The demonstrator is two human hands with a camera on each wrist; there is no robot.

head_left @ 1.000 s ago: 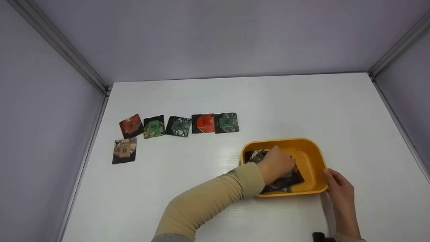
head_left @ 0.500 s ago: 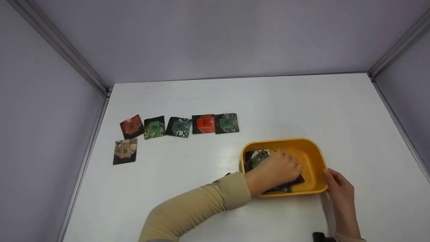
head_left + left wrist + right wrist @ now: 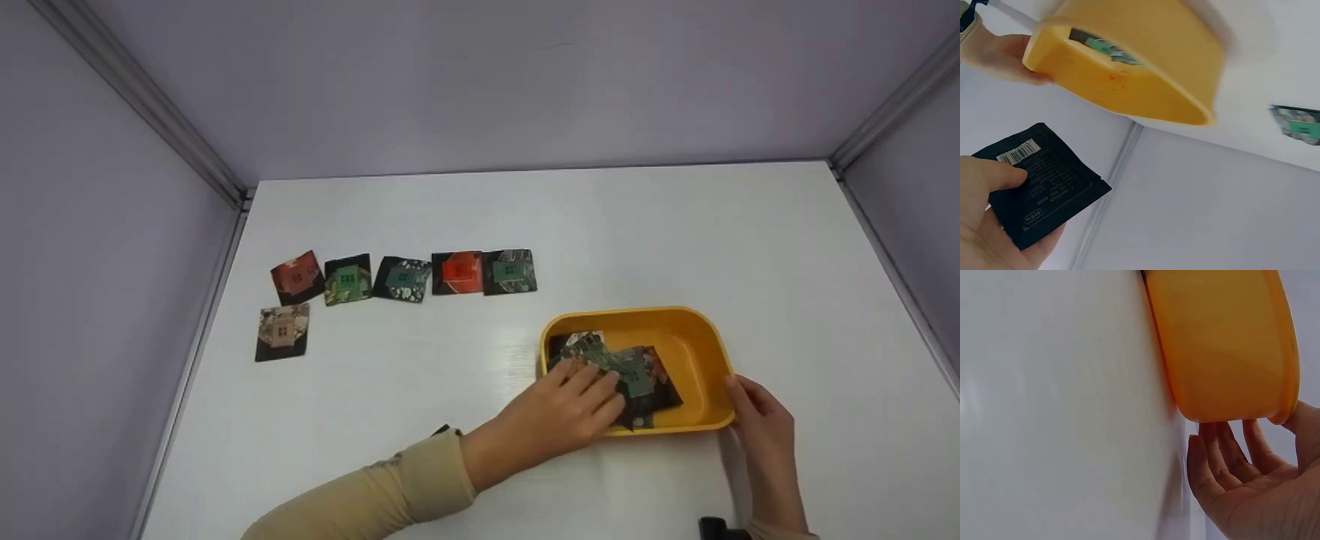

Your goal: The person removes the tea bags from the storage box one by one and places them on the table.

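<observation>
Yellow container, quantity one, stands on the white table in front of you. Your right hand grips its near right corner: the thumb lies at the rim, and the other fingers, bent and slightly apart, bear against the outer wall. Your left hand is at the container's near left rim and pinches one black packet, thumb on the back face and fingers behind. That face, turned toward your left wrist camera, carries one white barcode label near an edge. From the head view, you cannot tell whether this packet touches the container. Inside the container, toward its left side, you see several overlapping packets; your hand covers part of them, so the exact number cannot be told. Six more packets lie flat on the table, picture side up. Five form a row beyond the container and to its left; count from the left: one brownish red, one light green, one dark teal, one bright red, one dark green. The sixth, one beige packet, lies just beside the first, on your side of the row.
</observation>
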